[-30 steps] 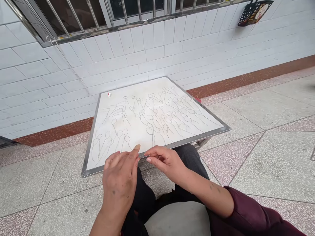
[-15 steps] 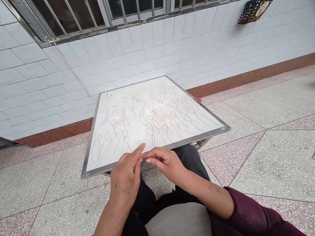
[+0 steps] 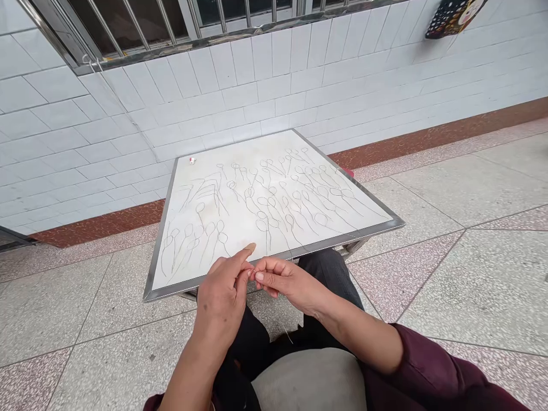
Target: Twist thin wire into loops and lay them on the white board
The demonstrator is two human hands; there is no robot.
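Note:
My left hand pinches with thumb and fingertips just past the table's front edge, one finger reaching forward over the board. Fingertip to fingertip with it, my right hand is closed in a pinch too. Between them is a fine strand, mostly hidden by the fingers. A thin pale end of the strand shows below my right hand, above my lap. On the white tabletop ahead lie several thin dark strands, many ending in a round loop, such as the looped strand on the right.
The table has a grey metal rim and stands against a white tiled wall. A small red and white object sits at its far left corner. A barred window is above; a dotted bag hangs at upper right.
The hands stay together at nearly the same place, with the right fingers shifted slightly. A thin strand end now shows below my right hand. The view has tilted a little.

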